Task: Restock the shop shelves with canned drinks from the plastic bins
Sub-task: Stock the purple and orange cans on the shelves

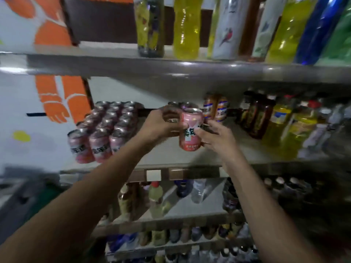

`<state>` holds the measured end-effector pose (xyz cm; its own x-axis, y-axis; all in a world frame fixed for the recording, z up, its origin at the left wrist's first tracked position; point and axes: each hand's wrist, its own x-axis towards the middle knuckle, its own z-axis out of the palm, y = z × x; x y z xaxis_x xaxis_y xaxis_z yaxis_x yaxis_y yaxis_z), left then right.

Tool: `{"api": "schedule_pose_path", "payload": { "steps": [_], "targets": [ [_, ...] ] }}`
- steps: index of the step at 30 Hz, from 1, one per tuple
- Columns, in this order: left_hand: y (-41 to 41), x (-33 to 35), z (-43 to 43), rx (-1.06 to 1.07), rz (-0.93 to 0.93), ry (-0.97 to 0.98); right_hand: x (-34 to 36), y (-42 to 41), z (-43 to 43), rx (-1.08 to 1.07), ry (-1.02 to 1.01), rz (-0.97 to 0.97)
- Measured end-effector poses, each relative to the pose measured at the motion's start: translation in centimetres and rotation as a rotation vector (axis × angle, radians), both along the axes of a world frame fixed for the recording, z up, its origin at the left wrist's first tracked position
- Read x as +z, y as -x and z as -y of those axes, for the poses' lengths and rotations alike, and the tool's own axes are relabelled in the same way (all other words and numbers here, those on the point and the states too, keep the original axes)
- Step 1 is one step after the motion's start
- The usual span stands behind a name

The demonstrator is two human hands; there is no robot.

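Both my hands reach over the middle shelf (190,158). My left hand (161,124) curls round a dark can (171,119), mostly hidden by its fingers. Right beside it, a pink can (190,130) is held upright in the fingers of my right hand (216,135), a little above the shelf board. Left of my hands a block of several pink cans (106,128) stands in rows on the same shelf. A few more can tops (185,105) show just behind my hands.
Two orange-and-blue cans (215,108) stand behind the pink can. Dark jars and yellow bottles (281,120) fill the shelf's right side. Tall bottles (187,27) line the upper shelf, and lower shelves hold more bottles (155,198). No bin is in view.
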<state>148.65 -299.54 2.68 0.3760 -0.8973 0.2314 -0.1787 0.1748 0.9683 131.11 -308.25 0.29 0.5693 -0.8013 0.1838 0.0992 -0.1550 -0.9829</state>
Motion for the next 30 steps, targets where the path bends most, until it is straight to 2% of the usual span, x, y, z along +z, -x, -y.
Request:
{"api": "schedule_pose_path", "payload": {
  "steps": [5, 10, 14, 17, 19, 23, 30],
  "targets": [
    [-7.9, -0.6, 0.5, 0.042, 0.237, -0.035, -2.0, -8.1, 2.0, 0.055, -0.077, -0.006],
    [-14.9, -0.2, 2.6, 0.06, 0.495, -0.144, -2.9, -15.4, 4.3, 0.107, -0.028, -0.056],
    [-20.3, -0.1, 5.3, 0.201, 0.631, -0.218, -3.9, -21.2, 7.1, 0.117, -0.06, -0.022],
    [-23.8, -0.5, 7.4, 0.212, 0.704, -0.224, -4.5, -25.1, 8.8, 0.064, -0.023, -0.034],
    [-25.8, -0.9, 8.9, 0.256, 0.824, -0.217, -4.7, -27.6, 9.9, 0.046, -0.016, -0.062],
    [-28.3, -1.0, 11.8, 0.37, 1.122, -0.331, -5.6, -31.2, 11.8, 0.043, -0.02, -0.118],
    [-30.1, -2.4, 14.0, 0.365, 1.243, -0.498, -7.1, -33.4, 13.1, 0.019, -0.028, -0.274]
  ]
}}
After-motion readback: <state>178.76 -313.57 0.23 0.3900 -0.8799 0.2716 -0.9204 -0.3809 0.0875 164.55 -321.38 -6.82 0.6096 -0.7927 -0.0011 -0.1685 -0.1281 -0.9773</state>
